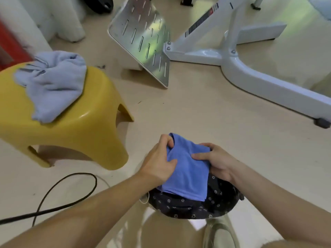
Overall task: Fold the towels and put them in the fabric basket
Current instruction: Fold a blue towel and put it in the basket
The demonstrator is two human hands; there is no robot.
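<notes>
A folded blue towel [188, 174] hangs just above the dark flower-print fabric basket [197, 204] on the floor near me. My left hand [159, 161] grips the towel's left edge and my right hand [213, 161] grips its right edge, thumbs pressed on top. The towel's lower edge dips into the basket's opening. A second, pale blue towel [52, 83] lies crumpled on top of a yellow plastic stool [77, 133] to the left.
A black cable [59, 192] loops across the floor at lower left. A perforated metal plate [143, 38] and a white machine base [250, 68] stand at the back. A red and white object [10, 43] is at far left.
</notes>
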